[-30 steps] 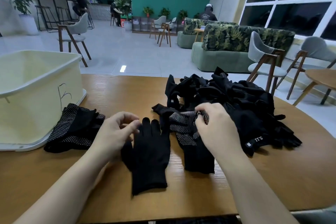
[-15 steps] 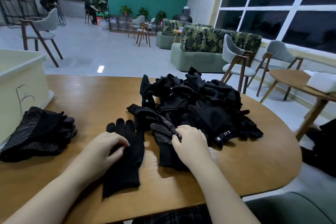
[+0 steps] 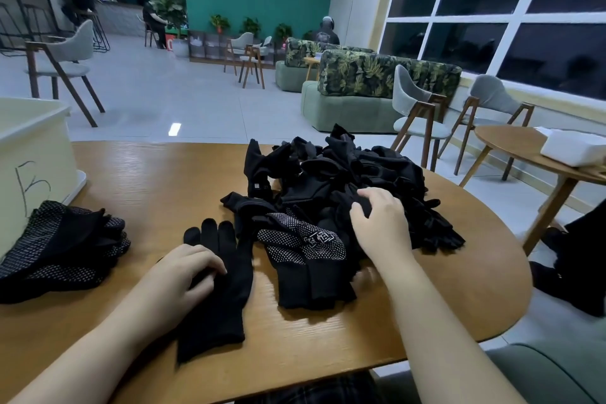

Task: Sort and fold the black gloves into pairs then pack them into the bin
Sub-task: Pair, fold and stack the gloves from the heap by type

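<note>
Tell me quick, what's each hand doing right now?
Left hand: fingers curled, resting on the flat plain glove.
Right hand: gripping black fabric in the glove pile.

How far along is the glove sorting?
Early. Done: a small stack of dotted gloves lies beside the bin; whether anything is in the bin cannot be seen. In hand: the left hand rests on a plain glove laid flat, while the right hand reaches into the pile, apparently for its mate. Left: most of that pile, plus a dotted glove in front.
</note>
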`<state>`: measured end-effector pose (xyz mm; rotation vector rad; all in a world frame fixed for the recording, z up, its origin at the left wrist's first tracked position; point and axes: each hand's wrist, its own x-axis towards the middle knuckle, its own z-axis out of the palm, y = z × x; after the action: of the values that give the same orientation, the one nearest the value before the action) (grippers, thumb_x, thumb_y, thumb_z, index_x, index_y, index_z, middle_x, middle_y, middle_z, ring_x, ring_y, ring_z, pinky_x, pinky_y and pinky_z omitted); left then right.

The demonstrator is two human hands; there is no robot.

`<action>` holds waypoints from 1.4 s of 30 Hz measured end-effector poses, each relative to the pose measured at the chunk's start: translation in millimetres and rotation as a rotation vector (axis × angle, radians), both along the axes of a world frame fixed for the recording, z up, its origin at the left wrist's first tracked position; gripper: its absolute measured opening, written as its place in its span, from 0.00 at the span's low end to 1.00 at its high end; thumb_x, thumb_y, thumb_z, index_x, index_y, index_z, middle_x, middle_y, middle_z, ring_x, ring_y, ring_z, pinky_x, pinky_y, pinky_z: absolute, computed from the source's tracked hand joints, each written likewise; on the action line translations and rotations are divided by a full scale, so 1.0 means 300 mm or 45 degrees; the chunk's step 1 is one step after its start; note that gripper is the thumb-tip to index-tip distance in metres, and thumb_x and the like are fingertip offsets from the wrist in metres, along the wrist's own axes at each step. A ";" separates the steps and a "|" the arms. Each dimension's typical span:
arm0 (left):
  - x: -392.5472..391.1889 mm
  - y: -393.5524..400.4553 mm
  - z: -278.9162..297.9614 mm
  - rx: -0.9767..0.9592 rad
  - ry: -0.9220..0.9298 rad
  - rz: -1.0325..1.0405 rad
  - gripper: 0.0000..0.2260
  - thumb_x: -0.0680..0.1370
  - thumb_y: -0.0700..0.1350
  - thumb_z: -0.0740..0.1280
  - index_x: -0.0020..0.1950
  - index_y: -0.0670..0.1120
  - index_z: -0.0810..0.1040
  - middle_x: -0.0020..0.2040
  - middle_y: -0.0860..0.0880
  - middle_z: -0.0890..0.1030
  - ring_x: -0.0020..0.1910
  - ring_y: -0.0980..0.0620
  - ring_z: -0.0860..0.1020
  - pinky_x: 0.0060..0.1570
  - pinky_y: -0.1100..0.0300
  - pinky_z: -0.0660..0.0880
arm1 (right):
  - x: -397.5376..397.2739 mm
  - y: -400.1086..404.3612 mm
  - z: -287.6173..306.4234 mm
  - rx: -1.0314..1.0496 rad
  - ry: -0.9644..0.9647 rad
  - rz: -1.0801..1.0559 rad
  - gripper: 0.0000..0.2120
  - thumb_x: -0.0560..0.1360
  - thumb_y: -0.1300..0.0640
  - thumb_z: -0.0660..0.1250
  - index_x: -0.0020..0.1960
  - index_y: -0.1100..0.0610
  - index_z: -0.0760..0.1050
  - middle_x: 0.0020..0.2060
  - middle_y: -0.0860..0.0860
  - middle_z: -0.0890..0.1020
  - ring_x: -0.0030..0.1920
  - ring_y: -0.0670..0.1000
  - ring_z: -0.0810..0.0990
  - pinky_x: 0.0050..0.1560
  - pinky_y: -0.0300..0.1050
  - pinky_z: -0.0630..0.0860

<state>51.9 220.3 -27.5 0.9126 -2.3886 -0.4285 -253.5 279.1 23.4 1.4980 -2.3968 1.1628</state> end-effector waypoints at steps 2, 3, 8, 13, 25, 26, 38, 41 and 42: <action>-0.001 0.002 0.000 0.007 0.007 0.001 0.11 0.73 0.45 0.63 0.41 0.63 0.73 0.53 0.68 0.73 0.52 0.65 0.71 0.52 0.74 0.64 | -0.010 -0.023 0.012 0.035 0.032 0.053 0.17 0.78 0.54 0.61 0.66 0.55 0.73 0.67 0.49 0.73 0.69 0.51 0.66 0.69 0.49 0.64; -0.001 0.002 0.000 0.017 0.012 0.002 0.11 0.73 0.44 0.63 0.41 0.63 0.74 0.53 0.68 0.73 0.52 0.65 0.71 0.52 0.74 0.64 | -0.008 -0.040 0.023 0.049 0.054 0.089 0.18 0.79 0.54 0.61 0.68 0.55 0.72 0.69 0.49 0.71 0.70 0.50 0.64 0.70 0.48 0.62; 0.000 0.002 0.002 0.046 0.015 0.006 0.10 0.71 0.47 0.61 0.41 0.64 0.73 0.52 0.68 0.74 0.52 0.64 0.72 0.51 0.74 0.65 | 0.008 -0.146 0.090 0.187 0.193 0.278 0.22 0.80 0.52 0.60 0.73 0.50 0.65 0.76 0.49 0.58 0.77 0.51 0.51 0.75 0.52 0.51; -0.001 0.002 0.006 0.062 0.001 0.009 0.10 0.71 0.46 0.60 0.42 0.62 0.74 0.53 0.69 0.73 0.53 0.64 0.71 0.51 0.74 0.65 | 0.000 -0.213 0.097 0.480 0.289 0.277 0.21 0.81 0.51 0.56 0.73 0.52 0.66 0.77 0.48 0.56 0.77 0.50 0.48 0.74 0.60 0.46; 0.006 -0.004 0.005 0.070 0.022 0.006 0.16 0.73 0.47 0.67 0.43 0.72 0.75 0.53 0.67 0.75 0.53 0.65 0.72 0.51 0.74 0.65 | 0.006 -0.204 0.039 0.606 0.447 0.153 0.21 0.82 0.50 0.53 0.73 0.52 0.66 0.77 0.49 0.56 0.72 0.54 0.61 0.66 0.55 0.62; 0.005 -0.003 0.007 0.069 0.027 0.011 0.14 0.73 0.48 0.67 0.42 0.71 0.75 0.54 0.67 0.75 0.52 0.64 0.72 0.51 0.72 0.66 | 0.008 -0.208 0.037 0.638 0.467 0.148 0.21 0.82 0.50 0.52 0.73 0.54 0.65 0.76 0.48 0.58 0.71 0.54 0.61 0.66 0.54 0.63; -0.008 0.044 0.029 0.118 -0.238 0.037 0.31 0.56 0.83 0.48 0.51 0.70 0.68 0.58 0.74 0.63 0.60 0.77 0.58 0.59 0.68 0.58 | 0.092 -0.118 -0.016 0.230 0.298 0.208 0.24 0.80 0.48 0.59 0.72 0.58 0.66 0.73 0.49 0.65 0.73 0.50 0.59 0.70 0.50 0.57; 0.003 0.032 0.019 0.131 -0.115 0.085 0.19 0.62 0.76 0.56 0.42 0.66 0.71 0.53 0.70 0.71 0.57 0.71 0.67 0.58 0.64 0.65 | 0.113 -0.096 -0.040 0.196 0.244 0.218 0.23 0.79 0.48 0.60 0.71 0.58 0.67 0.72 0.49 0.66 0.72 0.50 0.60 0.70 0.49 0.57; 0.001 0.035 0.019 0.095 -0.085 0.106 0.14 0.66 0.71 0.59 0.42 0.64 0.73 0.51 0.68 0.73 0.55 0.68 0.70 0.57 0.62 0.69 | 0.116 -0.090 -0.048 0.199 0.239 0.219 0.23 0.79 0.48 0.60 0.71 0.58 0.68 0.72 0.49 0.66 0.72 0.50 0.60 0.70 0.49 0.57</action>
<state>52.3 230.8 -21.7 1.0710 -2.3981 -0.4650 -218.7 252.2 8.8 1.8035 -2.3170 0.8337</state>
